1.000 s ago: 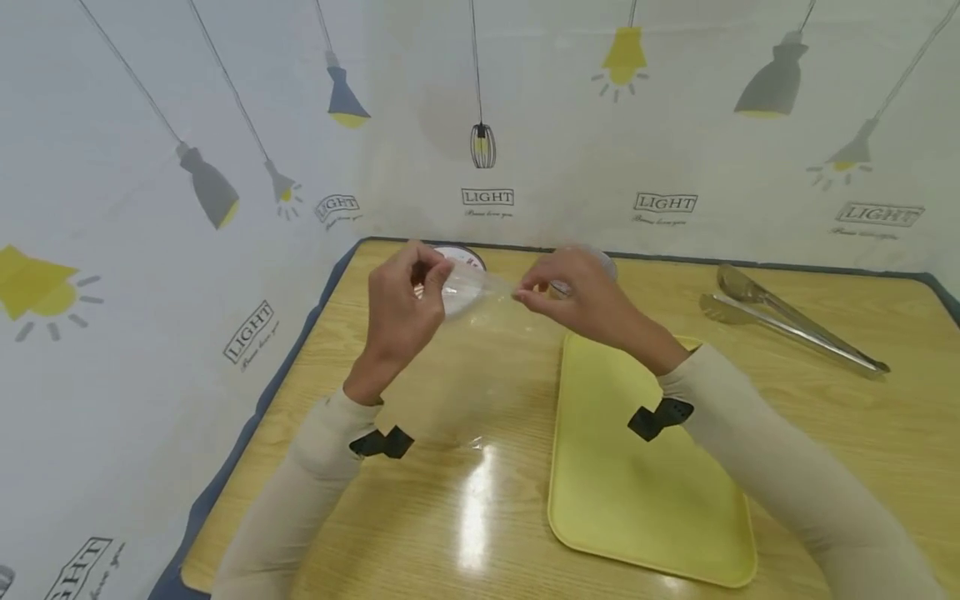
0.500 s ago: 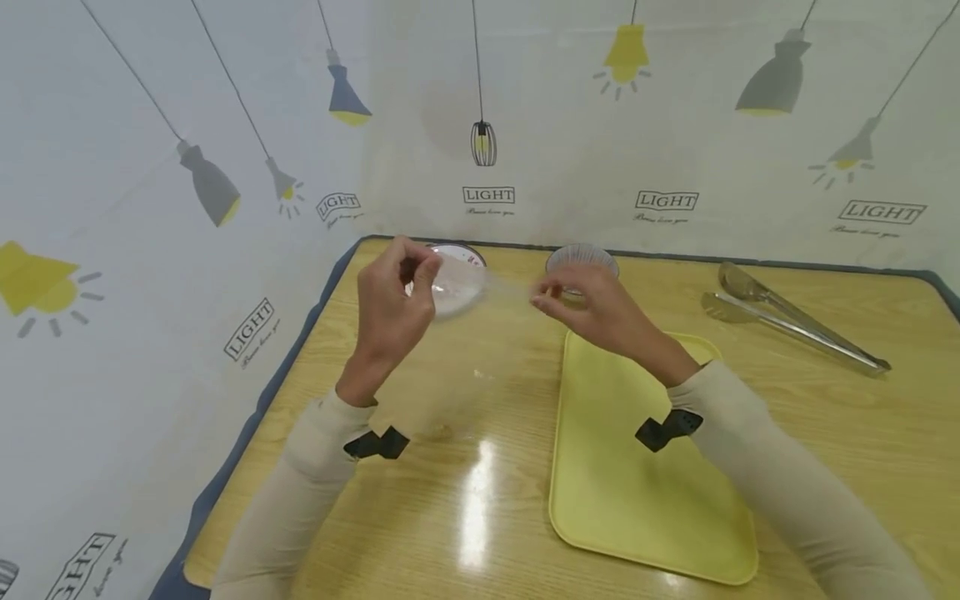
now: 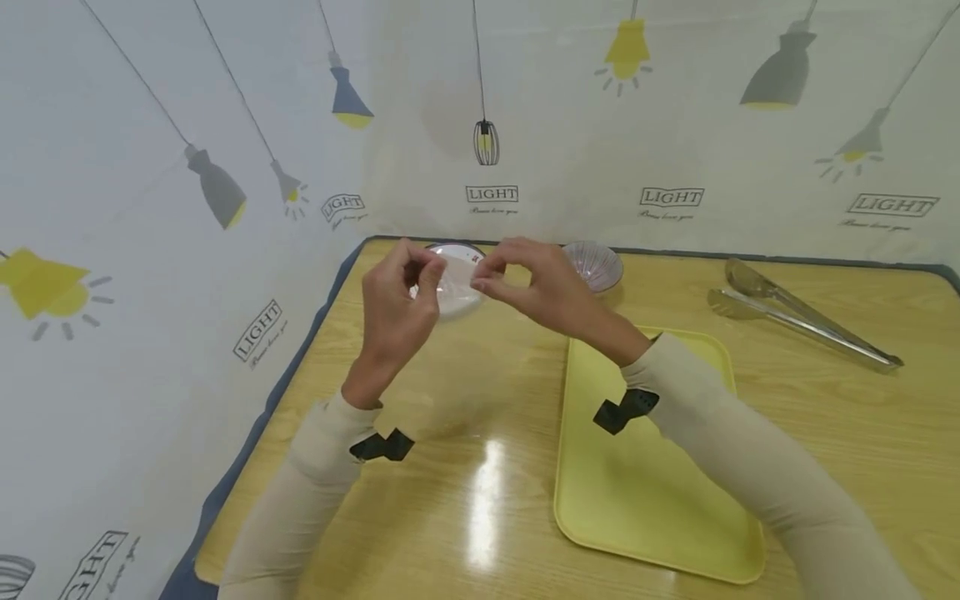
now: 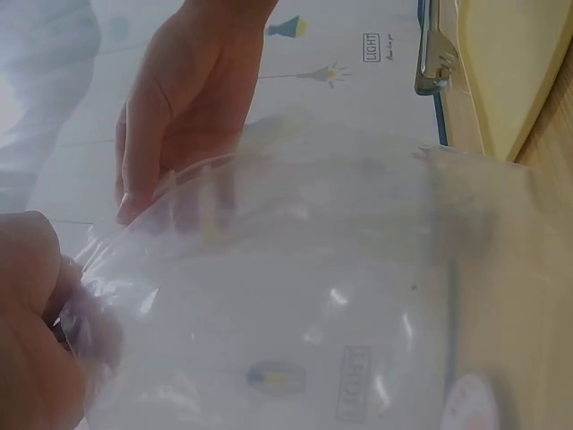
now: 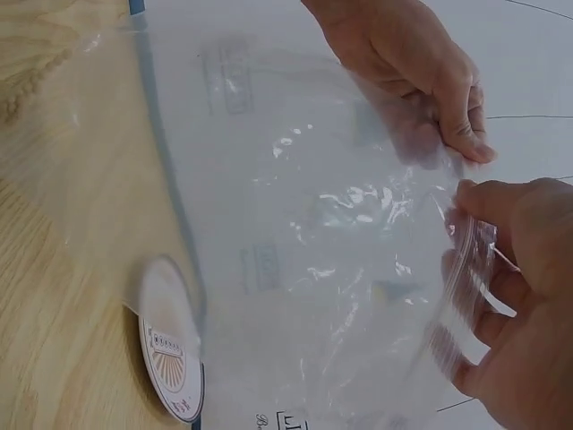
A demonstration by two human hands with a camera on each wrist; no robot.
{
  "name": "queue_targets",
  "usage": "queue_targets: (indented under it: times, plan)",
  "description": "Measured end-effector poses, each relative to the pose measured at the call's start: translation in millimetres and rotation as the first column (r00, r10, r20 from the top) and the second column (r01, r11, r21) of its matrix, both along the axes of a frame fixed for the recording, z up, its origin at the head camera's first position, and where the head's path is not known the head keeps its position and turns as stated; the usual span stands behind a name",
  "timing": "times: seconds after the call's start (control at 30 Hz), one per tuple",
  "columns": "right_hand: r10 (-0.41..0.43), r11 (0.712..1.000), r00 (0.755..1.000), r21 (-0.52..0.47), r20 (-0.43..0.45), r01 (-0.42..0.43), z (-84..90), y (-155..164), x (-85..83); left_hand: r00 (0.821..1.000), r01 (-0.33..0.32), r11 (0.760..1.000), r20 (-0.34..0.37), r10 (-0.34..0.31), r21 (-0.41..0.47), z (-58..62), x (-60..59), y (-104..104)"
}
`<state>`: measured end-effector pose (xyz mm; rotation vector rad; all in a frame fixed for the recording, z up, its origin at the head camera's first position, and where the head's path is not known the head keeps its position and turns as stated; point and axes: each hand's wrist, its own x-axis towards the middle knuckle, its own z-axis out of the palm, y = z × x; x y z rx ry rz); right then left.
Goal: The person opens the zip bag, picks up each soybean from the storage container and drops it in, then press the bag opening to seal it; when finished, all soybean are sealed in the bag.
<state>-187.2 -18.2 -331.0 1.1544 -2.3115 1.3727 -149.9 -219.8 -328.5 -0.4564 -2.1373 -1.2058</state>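
Both hands hold a clear plastic bag up over the back left of the wooden table. My left hand pinches the bag's top edge between thumb and fingers. Close beside it, my right hand pinches the same edge. The film hangs down toward the table and is hard to make out in the head view. In the left wrist view the bag fills the frame, with the left hand low and the right hand above. The right wrist view shows the bag stretched between right hand and left hand.
A white round plate lies behind the bag, seen also as the plate. A small ribbed bowl stands to its right. Metal tongs lie at the back right. A yellow tray sits under my right forearm. Printed cloth walls close the left and back.
My right hand has moved left along the bag's top edge until it is close to my left hand. The ribbed bowl now shows behind it.
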Motion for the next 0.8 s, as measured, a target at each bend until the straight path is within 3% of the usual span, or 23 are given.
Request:
queue_targets:
  times: [0.3, 0.53, 0.8]
  plan:
    - [-0.020, 0.999, 0.997, -0.034, 0.075, 0.022, 0.8, -4, -1.2, 1.000, -0.002, 0.998, -0.031, 0.000, -0.057, -2.7, -1.5, -3]
    - [-0.044, 0.999, 0.989, -0.008, 0.140, 0.046, 5.5, 4, -0.5, 0.997, 0.078, 0.994, -0.005, -0.079, -0.083, -0.6, -3.4, -1]
    - [-0.053, 0.999, 0.974, 0.011, 0.218, 0.051, 7.2, 10, 2.3, 0.998, 0.066, 0.989, 0.013, -0.065, -0.129, 2.0, -1.9, 5]
